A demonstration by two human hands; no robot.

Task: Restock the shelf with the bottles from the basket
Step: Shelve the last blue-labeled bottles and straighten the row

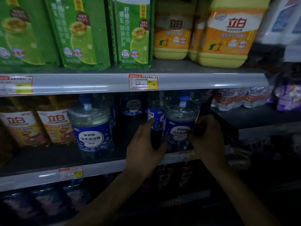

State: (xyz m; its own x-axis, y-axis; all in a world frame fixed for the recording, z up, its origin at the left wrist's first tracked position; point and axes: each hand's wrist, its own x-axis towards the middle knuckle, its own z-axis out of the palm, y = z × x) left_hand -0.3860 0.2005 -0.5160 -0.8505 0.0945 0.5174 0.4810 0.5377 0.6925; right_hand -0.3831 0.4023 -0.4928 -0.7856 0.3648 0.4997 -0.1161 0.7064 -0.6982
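Gripping the bottle point(179, 128) at shelf point(101, 169) edge are, seemingly, left hand point(145, 145), right hand point(207, 137); gap leftward.

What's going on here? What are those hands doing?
A person is stocking a shop shelf. The left hand and right hand both hold a clear blue-labelled bottle on the middle shelf, near its front edge. A matching bottle stands further left on the same shelf.
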